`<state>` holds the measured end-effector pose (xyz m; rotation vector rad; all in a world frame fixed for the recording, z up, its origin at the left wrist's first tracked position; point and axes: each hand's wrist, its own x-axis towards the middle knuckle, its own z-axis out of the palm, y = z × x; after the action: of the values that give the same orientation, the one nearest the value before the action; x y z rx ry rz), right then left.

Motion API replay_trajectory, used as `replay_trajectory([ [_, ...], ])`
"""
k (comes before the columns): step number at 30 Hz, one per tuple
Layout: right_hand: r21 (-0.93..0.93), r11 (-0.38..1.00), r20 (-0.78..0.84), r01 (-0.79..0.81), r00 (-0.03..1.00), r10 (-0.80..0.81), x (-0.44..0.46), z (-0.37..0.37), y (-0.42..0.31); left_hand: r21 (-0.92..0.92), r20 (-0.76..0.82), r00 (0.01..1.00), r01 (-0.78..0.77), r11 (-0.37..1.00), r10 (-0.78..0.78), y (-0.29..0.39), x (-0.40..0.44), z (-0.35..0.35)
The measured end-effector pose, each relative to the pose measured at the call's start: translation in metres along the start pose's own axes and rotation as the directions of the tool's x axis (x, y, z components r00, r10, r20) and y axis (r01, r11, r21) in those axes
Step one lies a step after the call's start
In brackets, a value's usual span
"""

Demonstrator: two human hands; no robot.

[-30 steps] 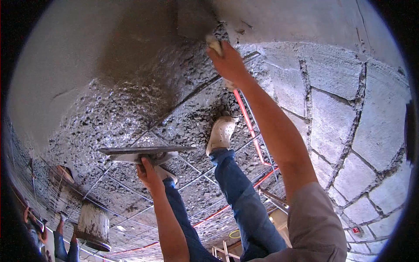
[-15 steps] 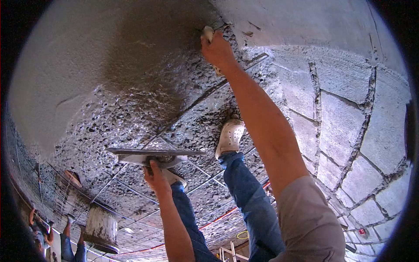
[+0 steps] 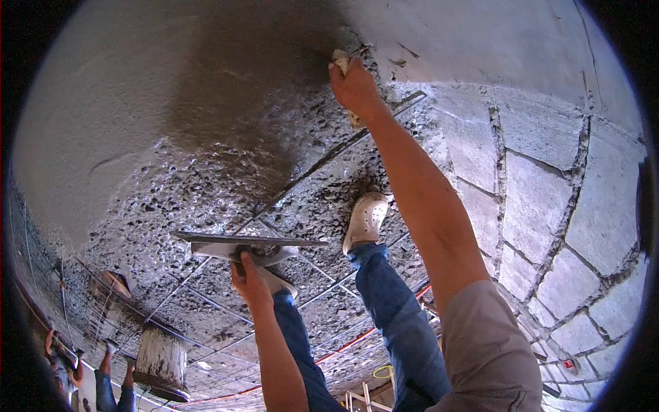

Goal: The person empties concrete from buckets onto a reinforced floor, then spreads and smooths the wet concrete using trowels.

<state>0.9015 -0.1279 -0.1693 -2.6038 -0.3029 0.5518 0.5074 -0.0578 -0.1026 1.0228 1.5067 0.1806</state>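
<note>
Near the middle of the view, my left hand (image 3: 252, 280) grips the underside of a flat mortar board (image 3: 250, 242), held level above the rebar and rough concrete. My right hand (image 3: 353, 86) is closed around a pale handle (image 3: 340, 60) at the upper centre. The rest of that tool is mostly hidden behind the hand and wrist. The right hand is over the edge between the dark wet concrete (image 3: 233, 69) and the coarse gravelly part (image 3: 206, 178). Below it, a long thin metal bar (image 3: 329, 154) runs diagonally across the gravelly concrete.
My pale clogs (image 3: 367, 216) stand on the rough concrete among crossing rebar (image 3: 329, 288). A block wall (image 3: 535, 199) rises at the right. A dirty bucket (image 3: 161, 360) is at the lower left, with another person (image 3: 65, 371) beyond it. A red pipe (image 3: 343, 338) crosses low.
My view has shifted, so the board and legs appear further right. Over the last half second my right hand has moved slightly right and down. Both hands keep their holds.
</note>
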Motion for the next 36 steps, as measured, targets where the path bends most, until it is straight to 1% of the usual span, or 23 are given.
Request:
replay_trajectory([
  [1, 0.006, 1.000, 0.006, 0.004, 1.000, -0.004, 0.001, 0.002, 0.000, 0.000, -0.003, 1.000, -0.001, 1.000, 0.001, 0.002, -0.001, 0.000],
  [2, 0.010, 1.000, 0.008, 0.007, 1.000, -0.007, 0.005, 0.006, -0.002, -0.002, 0.026, 1.000, -0.014, 1.000, 0.014, 0.004, -0.002, 0.000],
  [3, -0.003, 1.000, -0.028, 0.027, 0.999, -0.027, 0.010, 0.008, -0.003, -0.004, 0.058, 0.998, -0.026, 1.000, 0.026, 0.006, -0.002, -0.001],
  [4, -0.018, 0.999, -0.064, 0.044, 0.997, -0.045, 0.012, 0.010, -0.002, -0.002, 0.058, 0.998, -0.026, 1.000, 0.026, 0.004, -0.001, -0.002],
  [6, -0.010, 1.000, -0.044, 0.027, 0.999, -0.027, 0.014, 0.007, -0.013, -0.054, 0.075, 0.997, -0.010, 0.998, 0.014, -0.002, 0.000, -0.005],
  [8, -0.005, 1.000, -0.023, 0.012, 1.000, -0.013, 0.011, 0.006, -0.014, -0.050, 0.061, 0.998, 0.001, 0.999, 0.002, -0.003, -0.001, -0.004],
  [10, 0.089, 0.995, 0.004, -0.035, 0.999, 0.035, -0.002, 0.007, -0.016, -0.056, 0.045, 0.999, 0.003, 0.998, -0.001, 0.003, -0.001, 0.000],
  [12, 0.059, 0.998, -0.002, 0.003, 1.000, -0.003, -0.018, 0.005, -0.014, 0.025, 0.009, 0.998, 0.069, 0.997, -0.070, 0.014, -0.005, 0.004],
  [13, 0.030, 0.999, -0.006, 0.036, 0.999, -0.036, -0.022, 0.004, -0.014, 0.024, 0.009, 0.997, 0.070, 0.997, -0.070, 0.012, -0.004, 0.004],
  [15, 0.019, 0.999, -0.009, 0.039, 0.999, -0.038, -0.020, 0.004, -0.013, -0.033, 0.020, 1.000, -0.003, 0.999, 0.004, 0.003, -0.001, 0.003],
  [17, 0.015, 0.999, -0.006, 0.035, 0.999, -0.035, -0.013, 0.007, -0.016, -0.048, 0.010, 1.000, -0.010, 0.999, 0.010, -0.002, 0.002, 0.001],
  [18, 0.049, 0.998, -0.010, 0.029, 1.000, -0.028, -0.006, 0.007, -0.017, -0.064, 0.003, 1.000, -0.014, 0.998, 0.015, -0.004, 0.002, 0.001],
  [20, 0.077, 0.997, -0.015, 0.018, 1.000, -0.017, 0.008, 0.010, -0.017, -0.031, 0.014, 1.000, -0.008, 0.999, 0.009, 0.002, 0.000, 0.000],
  [22, -0.105, 0.985, -0.143, 0.138, 0.978, -0.152, 0.018, 0.018, -0.018, -0.002, 0.041, 0.999, -0.001, 1.000, 0.001, 0.003, 0.000, 0.001],
  [24, -0.120, 0.988, -0.133, 0.099, 0.984, -0.115, 0.015, 0.019, -0.015, -0.017, 0.015, 0.999, 0.033, 0.999, -0.033, -0.001, 0.001, 0.000],
  [26, -0.132, 0.989, -0.121, 0.066, 0.989, -0.082, 0.008, 0.012, -0.014, -0.022, 0.030, 0.999, 0.043, 0.999, -0.042, 0.003, -0.001, 0.002],
  [28, -0.052, 0.999, -0.068, 0.006, 0.998, -0.010, -0.002, 0.004, -0.006, -0.024, 0.037, 0.998, 0.051, 0.998, -0.050, 0.002, 0.001, 0.001],
  [30, -0.040, 0.999, -0.052, 0.013, 0.999, -0.015, -0.004, 0.000, 0.007, -0.046, 0.020, 1.000, 0.019, 0.999, -0.018, -0.005, 0.003, -0.001],
  [32, -0.023, 1.000, -0.039, 0.018, 0.999, -0.019, -0.004, 0.002, 0.014, -0.026, 0.032, 0.999, 0.030, 0.999, -0.029, -0.003, 0.003, -0.003],
  [34, -0.049, 0.998, -0.064, 0.040, 0.997, -0.043, -0.003, 0.003, 0.017, -0.008, 0.049, 0.998, 0.036, 0.999, -0.036, -0.001, 0.003, -0.003],
  [36, -0.005, 0.998, -0.057, 0.058, 0.997, -0.058, -0.003, 0.005, 0.015, -0.061, 0.051, 0.997, 0.066, 0.996, -0.063, 0.001, 0.002, -0.003],
])
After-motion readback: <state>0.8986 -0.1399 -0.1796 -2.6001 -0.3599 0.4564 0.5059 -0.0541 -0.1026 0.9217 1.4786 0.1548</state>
